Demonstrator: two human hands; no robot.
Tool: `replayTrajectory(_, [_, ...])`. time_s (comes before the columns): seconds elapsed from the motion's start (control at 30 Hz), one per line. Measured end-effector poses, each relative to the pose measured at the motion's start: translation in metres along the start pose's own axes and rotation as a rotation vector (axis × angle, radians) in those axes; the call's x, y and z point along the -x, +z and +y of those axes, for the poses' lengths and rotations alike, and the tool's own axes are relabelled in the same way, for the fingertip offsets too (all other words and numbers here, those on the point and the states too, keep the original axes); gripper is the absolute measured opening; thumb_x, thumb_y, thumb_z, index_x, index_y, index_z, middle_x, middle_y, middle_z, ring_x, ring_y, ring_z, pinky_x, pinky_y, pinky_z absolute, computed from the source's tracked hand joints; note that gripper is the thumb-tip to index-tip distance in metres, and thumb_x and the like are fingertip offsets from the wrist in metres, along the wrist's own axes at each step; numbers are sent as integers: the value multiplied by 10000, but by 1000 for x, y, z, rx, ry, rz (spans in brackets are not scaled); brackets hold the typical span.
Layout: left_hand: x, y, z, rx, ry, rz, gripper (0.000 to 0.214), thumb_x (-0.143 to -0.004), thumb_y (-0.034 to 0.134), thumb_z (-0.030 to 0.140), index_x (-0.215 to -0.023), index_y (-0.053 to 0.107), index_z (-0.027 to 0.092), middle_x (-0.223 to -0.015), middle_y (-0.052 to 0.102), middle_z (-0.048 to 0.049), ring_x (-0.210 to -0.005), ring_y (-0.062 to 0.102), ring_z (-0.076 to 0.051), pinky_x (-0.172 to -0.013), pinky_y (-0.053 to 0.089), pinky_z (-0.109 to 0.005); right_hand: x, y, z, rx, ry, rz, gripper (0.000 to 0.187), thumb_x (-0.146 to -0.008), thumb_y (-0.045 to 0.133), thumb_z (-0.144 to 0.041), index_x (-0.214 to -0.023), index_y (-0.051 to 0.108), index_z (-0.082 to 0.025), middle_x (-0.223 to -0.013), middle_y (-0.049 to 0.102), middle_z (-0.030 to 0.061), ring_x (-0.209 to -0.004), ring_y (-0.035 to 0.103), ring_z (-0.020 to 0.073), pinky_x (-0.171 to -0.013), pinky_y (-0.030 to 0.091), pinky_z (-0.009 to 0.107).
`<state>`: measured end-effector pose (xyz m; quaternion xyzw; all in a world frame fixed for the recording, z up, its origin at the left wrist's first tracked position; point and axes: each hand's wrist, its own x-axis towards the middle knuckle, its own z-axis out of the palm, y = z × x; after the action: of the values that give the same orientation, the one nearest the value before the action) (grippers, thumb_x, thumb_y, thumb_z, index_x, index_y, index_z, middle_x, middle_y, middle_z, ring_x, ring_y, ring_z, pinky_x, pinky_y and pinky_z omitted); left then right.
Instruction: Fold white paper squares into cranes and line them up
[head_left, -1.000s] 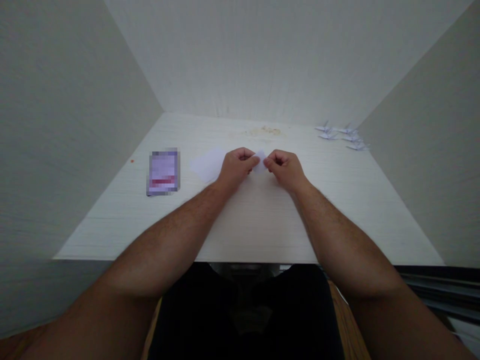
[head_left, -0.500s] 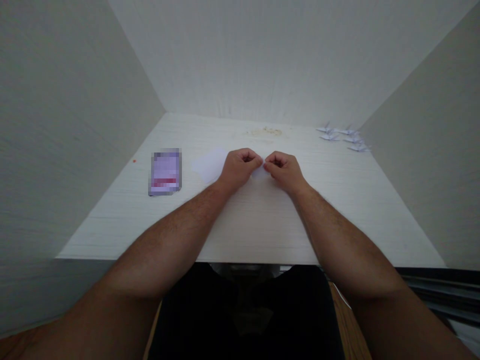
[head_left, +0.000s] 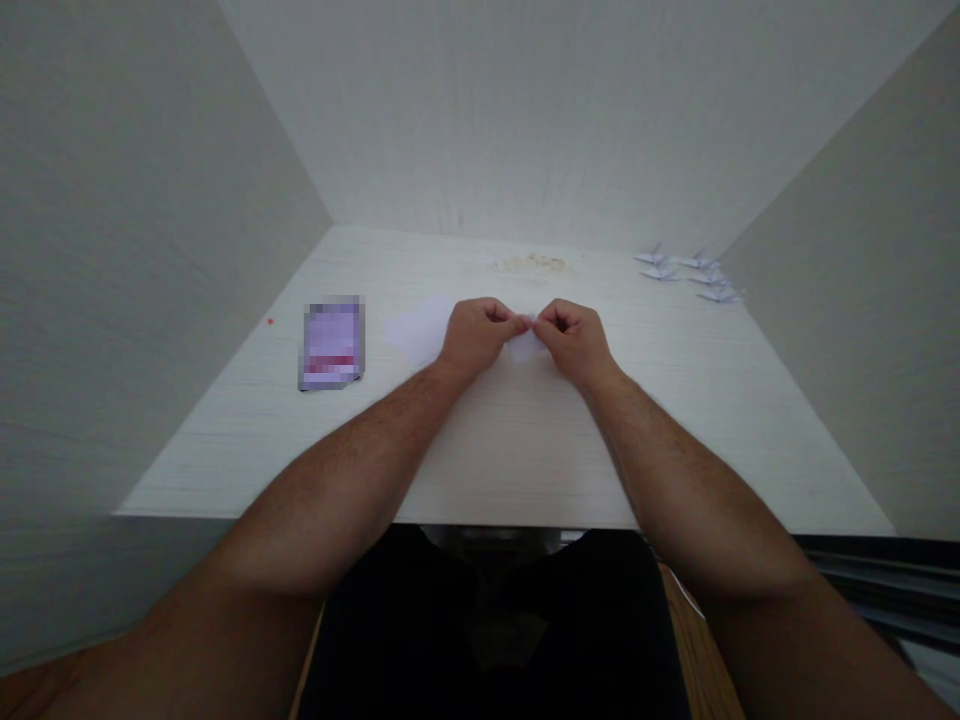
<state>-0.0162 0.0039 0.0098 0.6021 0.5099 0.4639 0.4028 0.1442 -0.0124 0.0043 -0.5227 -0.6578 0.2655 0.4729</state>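
Note:
A small piece of white paper [head_left: 527,346] is pinched between my two hands above the middle of the table. My left hand [head_left: 480,335] is closed, with thumb and fingertips on the paper's left and upper part. From the other side my right hand [head_left: 574,338] grips it, fingers curled and tips close to those of the left. The fingers cover much of the paper, so its folds cannot be made out. Just left of my left hand, white paper sheets [head_left: 420,328] lie flat, partly hidden by the wrist.
Several folded paper cranes [head_left: 701,275] stand at the back right of the white table [head_left: 525,450]. A blurred purple rectangular item [head_left: 332,342] lies at the left, with a tiny orange speck [head_left: 271,321] beyond it. Brownish marks [head_left: 536,262] show near the back wall [head_left: 517,130]. Panels rise on both sides.
My fingertips have come closer together on the small paper, and my right hand has shifted slightly. More of the paper shows below the fingers.

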Motion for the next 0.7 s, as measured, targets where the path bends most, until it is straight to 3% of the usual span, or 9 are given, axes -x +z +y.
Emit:
replayTrajectory(0.17, [-1,-1,-1,-79,-4,19,312,-680,780,372,-528,609,161,-501,574,16,-481,435,-83,-496,346,-239,-2,-1,3,-28,25,27,176,-730,583,-236,-585,490,-203,-542,427,-49,-536,354,100,-518,259,268])
replayTrajectory(0.37, [-2,-2,-7,-43,85,-103,72,-731,666,211,-682,680,160,-662,671,-5,-592,536,-103,-567,403,-230,-5,-2,10,-53,55,84,146,-697,573,-202,-581,486,-207,-539,416,-51,-543,360,105,-518,271,265])
replayTrajectory(0.5, [-1,-2,-6,-140,106,-99,105,-738,671,230,-659,675,161,-643,666,-5,-579,526,-104,-574,398,-238,-5,-1,10,-39,22,70,126,-738,567,-239,-624,530,-202,-567,466,-39,-561,405,111,-531,305,267])
replayTrajectory(0.7, [1,1,-5,-181,100,-99,145,-744,663,243,-624,657,162,-597,634,2,-545,482,-98,-561,374,-242,-4,-2,1,42,-28,118,161,-712,552,-189,-565,486,-203,-527,415,-52,-526,355,93,-510,265,264])
